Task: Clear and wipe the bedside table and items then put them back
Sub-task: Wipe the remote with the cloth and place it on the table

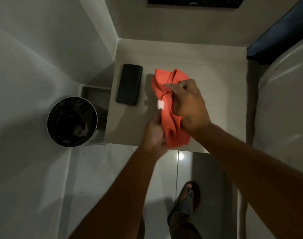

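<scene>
— What are the hands doing?
— Both the left hand (pixel 155 133) and right hand (pixel 188 99) grip the crumpled orange cloth (pixel 168 104) over the pale bedside table (pixel 216 94).
— And the flat black phone (pixel 129 84)?
— Left of the cloth (long axis running away from the person), nearer the left hand.

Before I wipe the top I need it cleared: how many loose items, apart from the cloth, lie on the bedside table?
1: a phone lying flat near the left edge of the table, beside the cloth. The cloth and hands could hide something small.
</scene>
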A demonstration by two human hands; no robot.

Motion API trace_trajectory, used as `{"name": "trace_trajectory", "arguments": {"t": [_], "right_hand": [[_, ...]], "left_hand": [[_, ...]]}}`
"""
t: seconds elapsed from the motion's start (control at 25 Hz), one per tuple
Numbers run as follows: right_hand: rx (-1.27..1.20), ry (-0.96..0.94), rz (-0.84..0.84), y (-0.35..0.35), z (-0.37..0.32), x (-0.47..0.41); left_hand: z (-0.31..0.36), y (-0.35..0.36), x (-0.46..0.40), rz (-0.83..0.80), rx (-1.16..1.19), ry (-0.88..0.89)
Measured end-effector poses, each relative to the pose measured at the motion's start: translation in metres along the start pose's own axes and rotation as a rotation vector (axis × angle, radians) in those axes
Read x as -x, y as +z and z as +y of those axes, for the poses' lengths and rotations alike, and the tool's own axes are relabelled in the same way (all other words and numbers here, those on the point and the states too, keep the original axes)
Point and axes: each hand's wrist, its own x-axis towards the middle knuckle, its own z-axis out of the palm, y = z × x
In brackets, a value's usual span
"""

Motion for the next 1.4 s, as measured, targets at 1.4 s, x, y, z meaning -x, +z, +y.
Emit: {"name": "trace_trajectory", "arguments": {"t": [1.4], "right_hand": [[-0.158,0.422,0.556,-0.238,0.089,0.144]], "left_hand": [[-0.064,0.25,0.062,-0.182,-1.848,0.643]]}}
